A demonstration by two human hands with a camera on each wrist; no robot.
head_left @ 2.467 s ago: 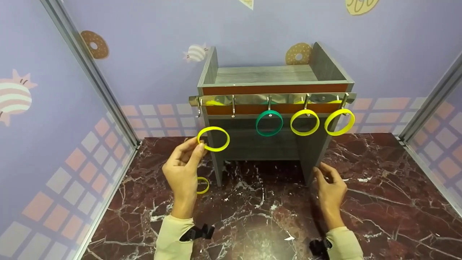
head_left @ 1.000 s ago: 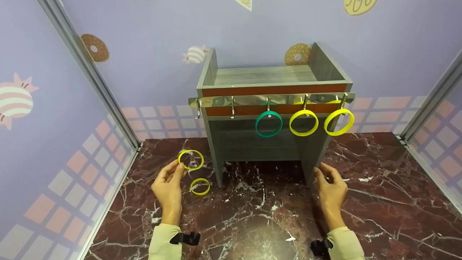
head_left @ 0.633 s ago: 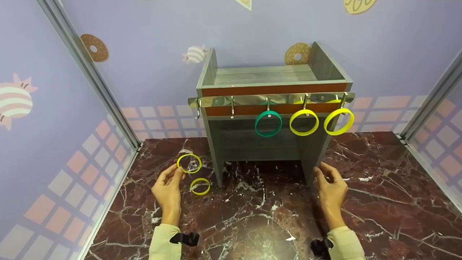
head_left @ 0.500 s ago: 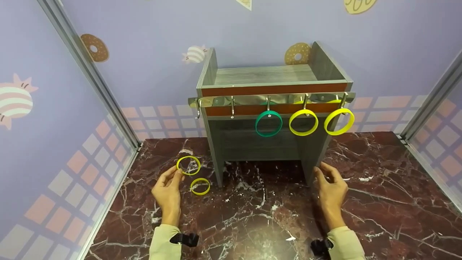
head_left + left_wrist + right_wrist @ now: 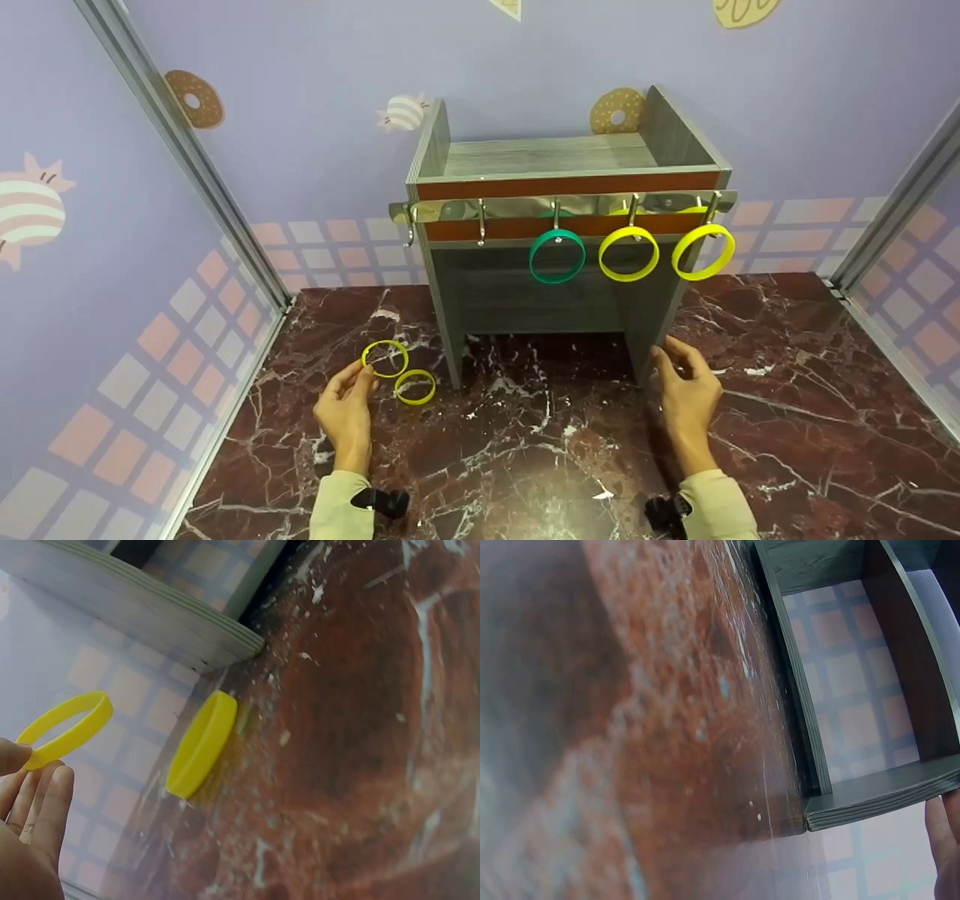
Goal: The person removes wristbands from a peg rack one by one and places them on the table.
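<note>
My left hand (image 5: 345, 420) pinches a yellow wristband (image 5: 406, 364) by its near edge, just above the table on the left. Thumb and fingers grip this wristband (image 5: 79, 736) in the left wrist view. Close beside it on the table is a second yellow wristband (image 5: 415, 403). My right hand (image 5: 688, 396) is at the shelf's right side panel, its fingers loosely bent near the panel edge; some fingers (image 5: 51, 817) of the left hand show clearly, while the right thumb is out of sight in the right wrist view. A green wristband (image 5: 557, 280) and two yellow ones hang from hooks.
A grey wooden shelf (image 5: 536, 292) stands at the back, with a metal hook rail (image 5: 517, 207) across its front. Its two leftmost hooks bear nothing. The red marble table (image 5: 517, 457) meets patterned walls at the left, back and right.
My left hand has moved down and left from beside the shelf, bringing the pinched yellow wristband close to the one on the table. My right hand stays by the side panel.
</note>
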